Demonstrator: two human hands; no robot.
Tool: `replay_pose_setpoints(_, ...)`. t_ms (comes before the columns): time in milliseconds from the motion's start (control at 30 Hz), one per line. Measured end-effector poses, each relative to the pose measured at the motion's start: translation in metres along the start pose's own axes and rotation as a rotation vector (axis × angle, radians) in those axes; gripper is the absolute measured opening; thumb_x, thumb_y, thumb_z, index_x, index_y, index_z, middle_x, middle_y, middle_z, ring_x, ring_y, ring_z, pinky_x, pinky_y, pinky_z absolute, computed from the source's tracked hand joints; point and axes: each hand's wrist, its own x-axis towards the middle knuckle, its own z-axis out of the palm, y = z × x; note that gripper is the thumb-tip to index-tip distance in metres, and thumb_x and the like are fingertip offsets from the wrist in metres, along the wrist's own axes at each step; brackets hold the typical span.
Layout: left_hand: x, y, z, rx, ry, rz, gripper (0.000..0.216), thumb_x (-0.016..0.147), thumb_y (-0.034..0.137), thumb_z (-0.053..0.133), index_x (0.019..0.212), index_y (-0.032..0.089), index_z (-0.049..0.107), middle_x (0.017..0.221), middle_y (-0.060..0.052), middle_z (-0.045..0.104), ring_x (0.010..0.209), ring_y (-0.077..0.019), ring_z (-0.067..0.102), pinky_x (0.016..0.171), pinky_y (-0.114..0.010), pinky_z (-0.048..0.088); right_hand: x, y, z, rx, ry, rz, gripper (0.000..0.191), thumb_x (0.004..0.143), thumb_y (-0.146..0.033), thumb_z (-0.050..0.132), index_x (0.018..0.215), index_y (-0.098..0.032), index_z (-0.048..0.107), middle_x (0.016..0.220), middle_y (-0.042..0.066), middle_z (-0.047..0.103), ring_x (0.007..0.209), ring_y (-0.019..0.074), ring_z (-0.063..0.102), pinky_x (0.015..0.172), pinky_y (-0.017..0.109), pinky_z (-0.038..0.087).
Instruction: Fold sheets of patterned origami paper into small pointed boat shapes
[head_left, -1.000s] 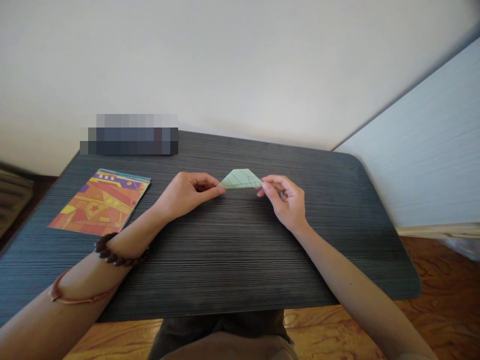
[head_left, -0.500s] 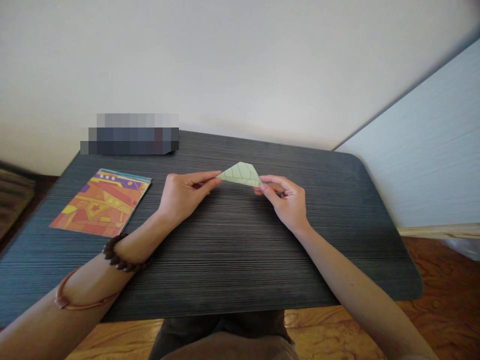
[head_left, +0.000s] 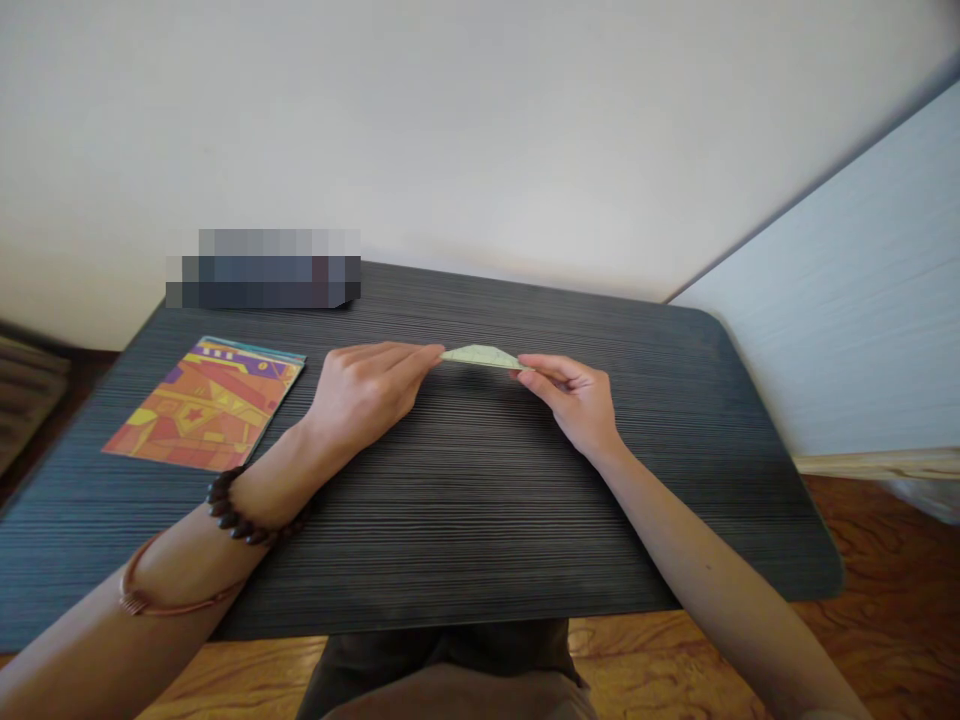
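Note:
Between my hands is a small folded piece of pale green paper (head_left: 481, 355), seen nearly edge-on as a thin, low shape above the table. The fingertips of my left hand (head_left: 371, 390) pinch its left tip. At its right tip, my right hand (head_left: 574, 400) grips it between thumb and fingers. Dark beads and a thin brown cord circle my left wrist and forearm. The paper's underside is hidden from me.
A dark, wood-grained table (head_left: 465, 520) lies under my hands. Orange and purple patterned booklets or sheets (head_left: 206, 405) are stacked on the left. Behind them sits a blurred-out object (head_left: 270, 270). A white wall (head_left: 480, 130) borders the back, and a pale panel (head_left: 862, 300) stands at right.
The folded paper has tipped from showing its broad creased face to nearly edge-on. My left hand has rolled over, its back now more upward; my right hand has barely moved.

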Motion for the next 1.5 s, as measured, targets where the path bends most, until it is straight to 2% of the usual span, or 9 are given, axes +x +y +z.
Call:
replay_pose_setpoints(200, 0.003, 0.009, 0.000, -0.127, 0.102, -0.110, 0.025, 0.084, 0.035, 0.056, 0.104, 0.027, 0.069, 0.102, -0.001, 0.071, 0.089, -0.0196, 0.066, 0.085, -0.028, 0.047, -0.001, -0.002, 0.002, -0.072, 0.018, -0.039, 0.017, 0.080, -0.034, 0.065, 0.092, -0.025, 0.071, 0.082, 0.000, 0.074, 0.081, 0.0183, 0.071, 0.083, 0.036, 0.056)
replay_pose_setpoints(333, 0.006, 0.017, 0.001, -0.362, 0.126, -0.300, 0.028, 0.076, 0.041, 0.065, 0.096, 0.022, 0.067, 0.087, -0.001, 0.072, 0.068, -0.0146, 0.066, 0.071, -0.024, 0.051, -0.002, -0.002, 0.002, -0.048, 0.025, -0.032, 0.018, 0.080, -0.034, 0.064, 0.093, -0.024, 0.071, 0.082, 0.000, 0.074, 0.080, 0.0183, 0.071, 0.081, 0.036, 0.057)
replay_pose_setpoints(400, 0.007, 0.018, 0.003, -0.484, 0.131, -0.343, 0.029, 0.073, 0.041, 0.069, 0.093, 0.020, 0.065, 0.083, -0.001, 0.072, 0.064, -0.0139, 0.065, 0.068, -0.024, 0.052, -0.002, -0.002, 0.001, -0.028, 0.025, -0.027, 0.018, 0.080, -0.033, 0.064, 0.093, -0.023, 0.070, 0.081, 0.000, 0.074, 0.080, 0.0182, 0.071, 0.081, 0.036, 0.057)
replay_pose_setpoints(500, 0.007, 0.016, 0.006, -0.557, 0.164, -0.330, 0.029, 0.071, 0.038, 0.071, 0.091, 0.019, 0.065, 0.082, -0.002, 0.071, 0.067, -0.0143, 0.064, 0.068, -0.025, 0.052, -0.002, -0.002, 0.002, -0.008, 0.005, -0.023, 0.017, 0.080, -0.032, 0.064, 0.093, -0.023, 0.070, 0.082, 0.000, 0.074, 0.080, 0.0177, 0.071, 0.082, 0.034, 0.056)
replay_pose_setpoints(600, 0.006, 0.014, 0.008, -0.516, 0.174, -0.270, 0.022, 0.073, 0.035, 0.070, 0.088, 0.019, 0.066, 0.083, -0.002, 0.070, 0.073, -0.0146, 0.064, 0.073, -0.026, 0.051, -0.002, -0.004, 0.003, -0.002, -0.010, -0.025, 0.016, 0.080, -0.030, 0.064, 0.093, -0.023, 0.070, 0.082, 0.001, 0.074, 0.081, 0.0171, 0.071, 0.082, 0.032, 0.056)
replay_pose_setpoints(900, 0.007, 0.008, 0.006, -0.590, -0.066, -0.028, 0.010, 0.079, 0.027, 0.063, 0.081, 0.018, 0.064, 0.089, -0.004, 0.067, 0.085, -0.0171, 0.062, 0.077, -0.028, 0.049, 0.000, -0.001, 0.001, 0.016, 0.010, -0.017, 0.015, 0.081, -0.031, 0.063, 0.092, -0.022, 0.069, 0.081, 0.001, 0.073, 0.076, 0.0154, 0.070, 0.079, 0.031, 0.056)
replay_pose_setpoints(1067, 0.005, 0.010, 0.008, -0.661, -0.017, -0.070, 0.012, 0.077, 0.027, 0.065, 0.084, 0.018, 0.061, 0.087, -0.003, 0.066, 0.082, -0.0163, 0.063, 0.077, -0.029, 0.050, 0.001, -0.001, 0.002, 0.009, 0.008, -0.034, 0.014, 0.081, -0.030, 0.063, 0.092, -0.022, 0.069, 0.080, 0.000, 0.073, 0.075, 0.0144, 0.069, 0.079, 0.030, 0.055)
replay_pose_setpoints(1300, 0.007, 0.012, 0.004, -0.671, -0.054, -0.008, 0.007, 0.076, 0.026, 0.067, 0.074, 0.019, 0.068, 0.083, -0.003, 0.068, 0.083, -0.0167, 0.063, 0.080, -0.029, 0.049, 0.000, 0.000, 0.002, 0.011, 0.009, -0.026, 0.016, 0.082, -0.032, 0.062, 0.092, -0.021, 0.068, 0.080, 0.001, 0.072, 0.075, 0.0150, 0.069, 0.078, 0.032, 0.056)
replay_pose_setpoints(1500, 0.006, 0.013, 0.009, -0.883, 0.016, -0.239, 0.024, 0.068, 0.023, 0.075, 0.083, 0.018, 0.057, 0.079, -0.001, 0.066, 0.071, -0.0123, 0.062, 0.071, -0.025, 0.051, 0.000, -0.002, 0.001, -0.006, 0.004, -0.030, 0.017, 0.082, -0.034, 0.062, 0.091, -0.022, 0.068, 0.079, 0.001, 0.073, 0.075, 0.0153, 0.069, 0.078, 0.032, 0.056)
